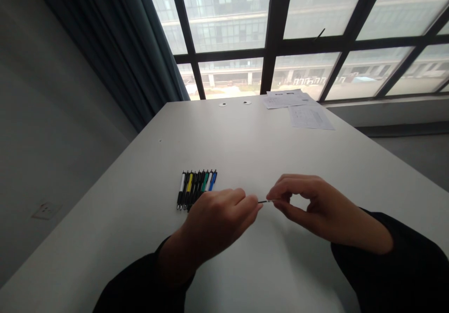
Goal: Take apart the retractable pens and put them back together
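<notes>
Over the bench (242, 140), a thin rod (263, 202) is being gripped by the left hand (220, 219), knuckles upward, and pinched by the curved right hand (315, 205).

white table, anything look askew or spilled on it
The loose papers at the far right of the table lie askew, at differing angles, unlike the neat row of pens. I see nothing spilled.
</notes>
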Tool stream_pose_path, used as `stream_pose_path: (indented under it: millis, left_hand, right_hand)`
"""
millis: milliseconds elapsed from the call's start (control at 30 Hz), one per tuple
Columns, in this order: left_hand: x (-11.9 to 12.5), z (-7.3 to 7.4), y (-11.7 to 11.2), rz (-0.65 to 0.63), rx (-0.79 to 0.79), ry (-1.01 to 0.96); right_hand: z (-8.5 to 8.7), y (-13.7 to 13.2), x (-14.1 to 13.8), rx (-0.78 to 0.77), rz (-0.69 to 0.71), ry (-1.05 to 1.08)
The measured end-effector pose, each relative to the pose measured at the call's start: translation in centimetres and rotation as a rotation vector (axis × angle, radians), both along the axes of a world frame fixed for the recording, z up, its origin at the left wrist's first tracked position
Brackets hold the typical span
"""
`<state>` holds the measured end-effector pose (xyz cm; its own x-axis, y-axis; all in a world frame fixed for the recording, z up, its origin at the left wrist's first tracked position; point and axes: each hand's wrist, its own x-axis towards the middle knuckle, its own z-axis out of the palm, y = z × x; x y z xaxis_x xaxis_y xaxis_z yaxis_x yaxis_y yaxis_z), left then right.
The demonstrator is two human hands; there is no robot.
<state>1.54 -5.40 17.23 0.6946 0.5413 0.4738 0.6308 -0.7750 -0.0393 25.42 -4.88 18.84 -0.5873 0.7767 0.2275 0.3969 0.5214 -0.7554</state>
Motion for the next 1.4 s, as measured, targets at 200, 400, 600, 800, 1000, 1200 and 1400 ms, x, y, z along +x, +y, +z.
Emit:
stream_pose_path:
  millis: [200, 400, 600, 800, 1000, 1200, 1400]
  left_hand:
    - [0.1, -0.4, 0.0, 0.028, -0.005, -0.005]
    - [0.2, -0.6, -0.1, 0.033, -0.042, 0.002]
    - [0.3, -0.6, -0.1, 0.046, -0.048, 0.011]
    - [0.5, -0.6, 0.0, 0.041, -0.059, 0.008]
    - [0.6, -0.5, -0.1, 0.041, -0.052, 0.009]
    - [0.6, -0.3, -0.1, 0.039, -0.047, 0.02]
    - [0.7, -0.5, -0.1, 0.038, -0.054, 0.026]
  right_hand:
    - [-1.2, 1.8, 1.4, 0.051, -0.248, -0.33]
    - [-5.5, 5.3, 3.8, -0.252, -0.354, -0.598]
    - [-8.5, 6.3, 4.6, -0.49, -0.202, -0.622]
    - [-8.8, 6.3, 4.3, -0.565, -0.163, -0.617]
    - [-9.1, 5.8, 3.9, -0.623, -0.142, -0.618]
    - [-9.3, 5.8, 3.9, -0.639, -0.147, -0.638]
    - [-9.5, 5.9, 4.2, -0.597, -0.133, -0.666]
